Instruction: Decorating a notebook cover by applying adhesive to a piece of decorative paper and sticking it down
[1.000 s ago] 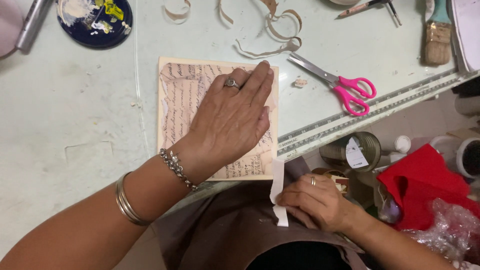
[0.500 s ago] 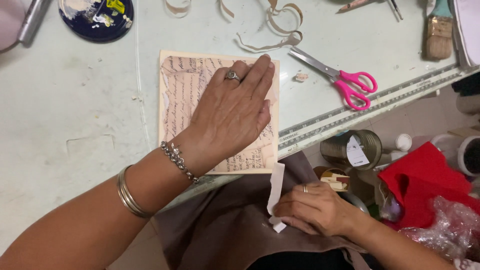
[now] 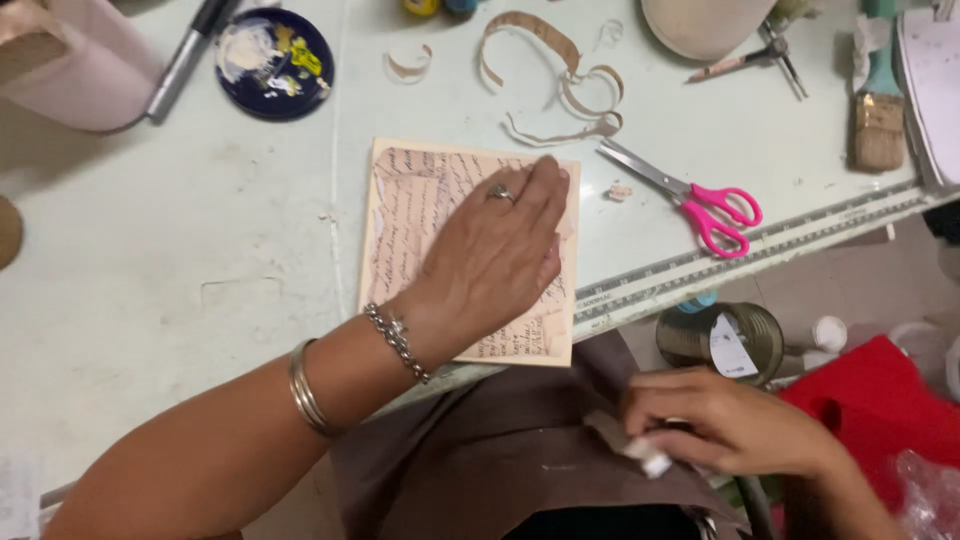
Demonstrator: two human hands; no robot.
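Note:
A square cream board covered with tan script-patterned paper lies on the pale table near its front edge. My left hand, with a ring and bracelets, lies flat on the board with fingers together, pressing on the paper. My right hand is down at my lap over a brown apron, pinching a small crumpled white paper strip.
Pink-handled scissors lie right of the board, with curled paper trimmings behind it. A dark blue paint dish sits at the back left and a wide brush at the back right. Below the table edge are a tin can and a red object.
My right hand has pulled the white strip off the board's right edge and drawn it down to my lap, bunching it up. My left hand has stayed pressed on the board.

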